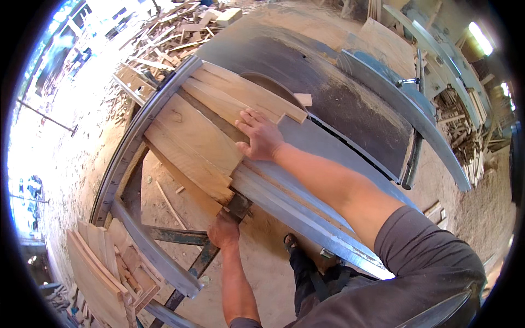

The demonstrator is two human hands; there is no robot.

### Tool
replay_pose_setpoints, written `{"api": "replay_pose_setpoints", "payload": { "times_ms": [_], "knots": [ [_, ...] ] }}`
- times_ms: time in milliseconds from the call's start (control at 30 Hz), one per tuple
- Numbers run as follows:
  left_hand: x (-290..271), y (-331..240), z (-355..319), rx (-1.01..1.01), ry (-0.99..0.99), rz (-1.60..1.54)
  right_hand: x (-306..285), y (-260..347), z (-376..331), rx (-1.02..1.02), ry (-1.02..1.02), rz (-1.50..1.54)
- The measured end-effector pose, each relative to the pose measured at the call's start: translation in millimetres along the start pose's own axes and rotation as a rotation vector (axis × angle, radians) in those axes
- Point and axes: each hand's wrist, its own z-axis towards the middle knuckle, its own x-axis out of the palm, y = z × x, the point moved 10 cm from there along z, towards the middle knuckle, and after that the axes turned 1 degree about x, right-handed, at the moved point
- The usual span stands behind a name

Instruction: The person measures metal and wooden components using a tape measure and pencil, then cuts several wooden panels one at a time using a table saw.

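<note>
My right hand lies flat with fingers stretched out on pale wooden boards. Under its fingertips is a long narrow board, which runs beside the round saw blade of a table saw. A wider wooden plank lies to the left of that hand, across the saw's sliding table. Low on the near side, my left hand is closed at the plank's near end, just beside a dark metal block. What its fingers grip is hidden.
A small wood offcut sits by the blade on the dark saw top. The curved-looking metal fence stands to the right. Stacked boards lean at lower left. Scrap-wood heaps lie at the back and right.
</note>
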Motion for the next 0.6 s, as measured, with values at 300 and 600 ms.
{"api": "replay_pose_setpoints", "payload": {
  "times_ms": [300, 600],
  "knots": [
    [-3.0, -2.9, -40.6, -0.013, -0.015, -0.023, -25.7, 5.4, -31.4, -0.005, -0.002, -0.012],
    [-9.7, -24.4, -115.9, 0.044, -0.103, -0.146, -67.0, 7.3, -92.3, -0.040, 0.003, -0.067]
  ]
}}
